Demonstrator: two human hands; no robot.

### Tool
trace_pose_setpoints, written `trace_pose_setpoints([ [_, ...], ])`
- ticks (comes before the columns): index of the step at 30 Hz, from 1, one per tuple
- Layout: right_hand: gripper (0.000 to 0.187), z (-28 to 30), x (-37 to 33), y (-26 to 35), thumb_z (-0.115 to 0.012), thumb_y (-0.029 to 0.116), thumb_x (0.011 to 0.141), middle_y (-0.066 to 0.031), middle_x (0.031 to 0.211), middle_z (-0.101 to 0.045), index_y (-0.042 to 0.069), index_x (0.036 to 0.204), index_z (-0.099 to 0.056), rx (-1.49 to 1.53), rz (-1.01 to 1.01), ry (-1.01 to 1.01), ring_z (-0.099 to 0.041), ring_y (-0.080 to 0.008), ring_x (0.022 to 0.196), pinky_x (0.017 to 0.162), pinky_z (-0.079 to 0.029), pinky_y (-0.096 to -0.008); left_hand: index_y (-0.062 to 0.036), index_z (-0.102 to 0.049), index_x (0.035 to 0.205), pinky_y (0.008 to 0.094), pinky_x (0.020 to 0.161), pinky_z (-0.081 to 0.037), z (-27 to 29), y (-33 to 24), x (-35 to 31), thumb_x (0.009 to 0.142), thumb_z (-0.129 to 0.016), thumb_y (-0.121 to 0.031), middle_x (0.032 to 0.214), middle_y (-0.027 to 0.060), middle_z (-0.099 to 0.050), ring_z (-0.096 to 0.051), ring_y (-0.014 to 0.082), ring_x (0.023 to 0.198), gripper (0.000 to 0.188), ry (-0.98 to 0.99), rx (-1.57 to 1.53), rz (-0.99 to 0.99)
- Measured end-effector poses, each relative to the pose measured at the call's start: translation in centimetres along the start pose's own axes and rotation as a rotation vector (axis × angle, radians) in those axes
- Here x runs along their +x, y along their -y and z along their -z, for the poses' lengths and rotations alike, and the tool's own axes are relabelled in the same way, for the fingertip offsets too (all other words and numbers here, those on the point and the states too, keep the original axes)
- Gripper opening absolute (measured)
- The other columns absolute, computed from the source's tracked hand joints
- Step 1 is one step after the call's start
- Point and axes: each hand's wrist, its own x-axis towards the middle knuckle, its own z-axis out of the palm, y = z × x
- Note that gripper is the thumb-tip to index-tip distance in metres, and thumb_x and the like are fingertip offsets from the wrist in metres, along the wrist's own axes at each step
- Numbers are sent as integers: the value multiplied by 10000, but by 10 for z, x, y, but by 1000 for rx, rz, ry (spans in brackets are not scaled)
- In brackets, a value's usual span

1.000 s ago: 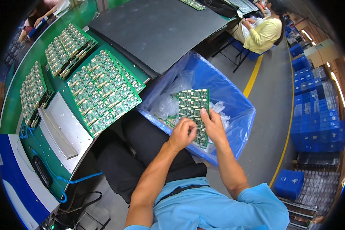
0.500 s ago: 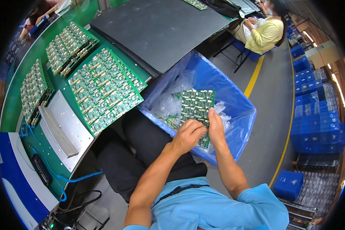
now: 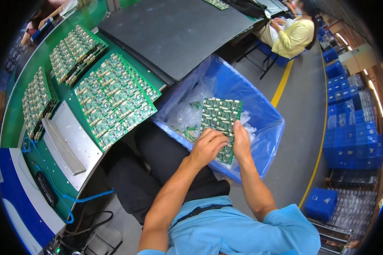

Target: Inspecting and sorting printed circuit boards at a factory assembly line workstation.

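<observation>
A green circuit board panel [image 3: 221, 114], crowded with small parts and pale connectors, is held tilted above a blue-lined bin [image 3: 266, 123]. My right hand [image 3: 242, 142] grips its right edge, thumb along the face. Over the panel's lower left part lies my left hand [image 3: 207, 146], its fingers bent and drawn together at the board's face. Whatever is between those fingertips is hidden. In the bin beneath are crumpled clear plastic bags [image 3: 186, 115] and some green board pieces [image 3: 191, 134].
Left on the green bench lie a wide stack of board panels [image 3: 115, 102], another stack [image 3: 74, 51] and a third [image 3: 36, 102], beside a metal plate [image 3: 68, 144]. A black sheet [image 3: 174, 34] covers the bench ahead. A seated person [image 3: 291, 36] works at far right.
The panel has turned slightly clockwise. My left hand has shifted a little up and left across its face; my right hand keeps its grip on the edge.
</observation>
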Motion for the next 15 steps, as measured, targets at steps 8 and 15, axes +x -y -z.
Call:
trace_pose_setpoints([
  [8,437,9,3,-16,-351,359,1072,-38,762,-480,9,876,-523,-70,18,10,-424,-135,737,685,-393,-319,-25,-676,851,333,637,-490,11,-4,18,751,-759,-17,776,61,-623,-606,204,688,130,204,-133,212],
  [15,340,8,-5,-77,-388,263,1024,-136,942,-606,2,1064,-604,-504,227,-161,-557,-293,900,838,-439,-416,-33,-684,847,324,650,-525,3,7,-10,739,-722,-125,767,60,-685,-627,129,714,148,267,-445,824],
])
